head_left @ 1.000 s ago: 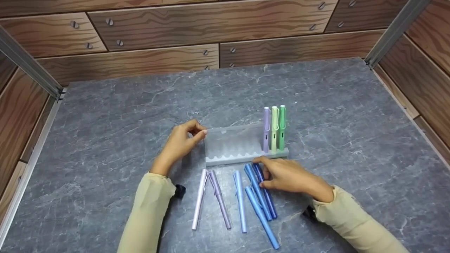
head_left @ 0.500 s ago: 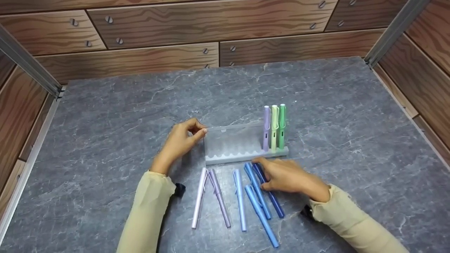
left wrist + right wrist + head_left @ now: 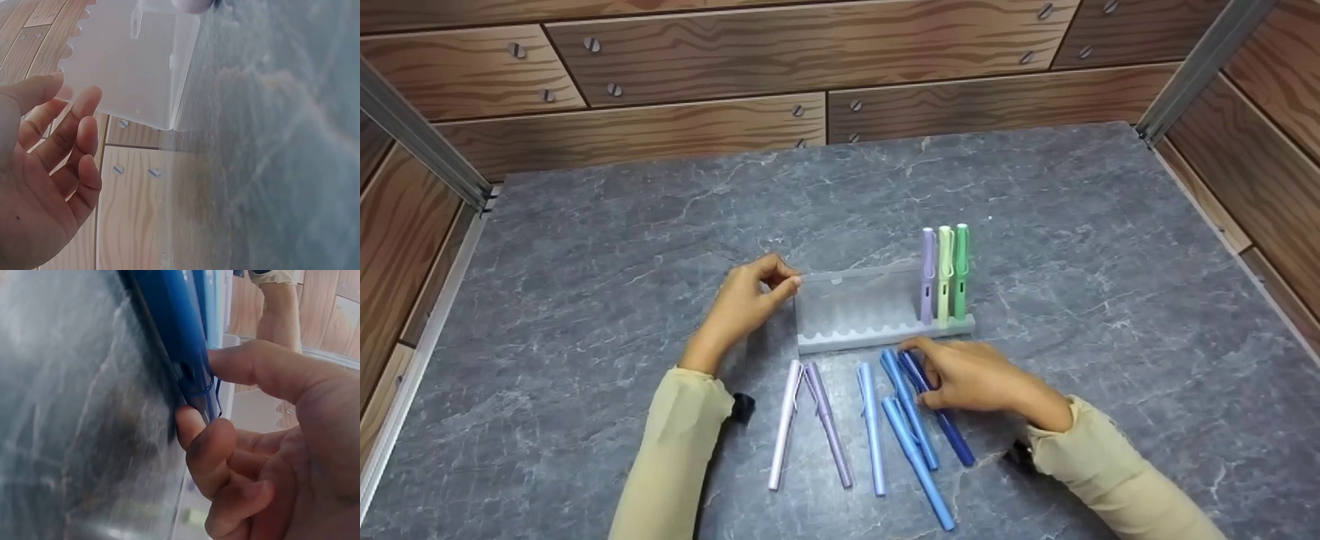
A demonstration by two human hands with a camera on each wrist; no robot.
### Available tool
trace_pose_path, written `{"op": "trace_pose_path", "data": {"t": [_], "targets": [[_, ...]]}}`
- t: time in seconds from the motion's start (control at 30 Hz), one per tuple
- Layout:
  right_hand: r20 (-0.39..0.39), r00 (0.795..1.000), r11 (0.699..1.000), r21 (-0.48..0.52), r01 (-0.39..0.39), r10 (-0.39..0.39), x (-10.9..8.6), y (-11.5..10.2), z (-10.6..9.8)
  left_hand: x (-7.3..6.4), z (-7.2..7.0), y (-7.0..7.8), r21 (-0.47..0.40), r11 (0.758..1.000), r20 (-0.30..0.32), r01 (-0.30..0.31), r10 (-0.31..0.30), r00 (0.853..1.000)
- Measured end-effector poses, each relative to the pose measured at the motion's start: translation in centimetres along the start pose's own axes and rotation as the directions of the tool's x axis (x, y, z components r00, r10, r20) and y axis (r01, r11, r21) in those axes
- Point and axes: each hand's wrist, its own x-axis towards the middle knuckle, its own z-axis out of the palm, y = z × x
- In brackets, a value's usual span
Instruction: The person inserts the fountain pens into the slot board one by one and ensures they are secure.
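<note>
My left hand (image 3: 742, 300) pinches the upper left corner of a clear plastic pen stand (image 3: 847, 343), thumb on one side and fingertip on the other. In the left wrist view the stand's notched panel (image 3: 129, 67) runs off from those fingers. Upright at its right end are a purple pen (image 3: 928, 277), a pale green pen (image 3: 944, 285) and a green pen (image 3: 961, 277). In front of the stand my right hand (image 3: 971, 375) pinches a dark blue pen (image 3: 952, 435) near its clip end. The right wrist view shows thumb and fingertips on the pen (image 3: 174, 320).
Left of the dark blue pen lie two blue pens (image 3: 911, 409), overlapping slightly, and a light blue pen (image 3: 871, 431). Farther left are a purple pen (image 3: 829, 431) and a pale lilac pen (image 3: 784, 427). Wood-patterned walls (image 3: 697, 60) enclose the grey marbled table (image 3: 622, 225).
The dark blue pen's near end has swung right, away from the blue pens, within my right hand. My left hand and the stand stay put.
</note>
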Motion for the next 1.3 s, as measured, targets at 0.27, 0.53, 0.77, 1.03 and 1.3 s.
{"op": "trace_pose_path", "data": {"t": [0.27, 0.53, 0.77, 1.03, 1.3], "targets": [[-0.004, 0.998, 0.99, 0.127, 0.057, -0.057, -0.3, 0.2, -0.7, -0.1, 0.1, -0.2, -0.001, 1.0, -0.008, -0.001, 0.001, 1.0], [-0.013, 0.998, 0.979, 0.198, 0.056, -0.055, -0.6, 0.1, -1.4, -0.2, 0.2, -0.2, -0.002, 1.0, -0.013, -0.006, 0.006, 1.0], [-0.049, 0.996, 0.97, 0.228, 0.083, -0.074, -0.7, 0.0, -1.8, -0.1, 0.2, -0.4, -0.005, 1.0, -0.007, -0.008, 0.008, 1.0], [-0.078, 0.996, 0.96, 0.274, 0.064, -0.044, -0.8, -0.2, -2.1, -0.1, 0.1, -0.3, -0.001, 1.0, -0.008, -0.002, 0.002, 1.0], [-0.113, 0.993, 0.944, 0.327, 0.051, -0.014, -0.8, -0.4, -2.5, 0.1, 0.0, 0.0, -0.006, 1.0, -0.001, -0.002, 0.002, 1.0]]}}
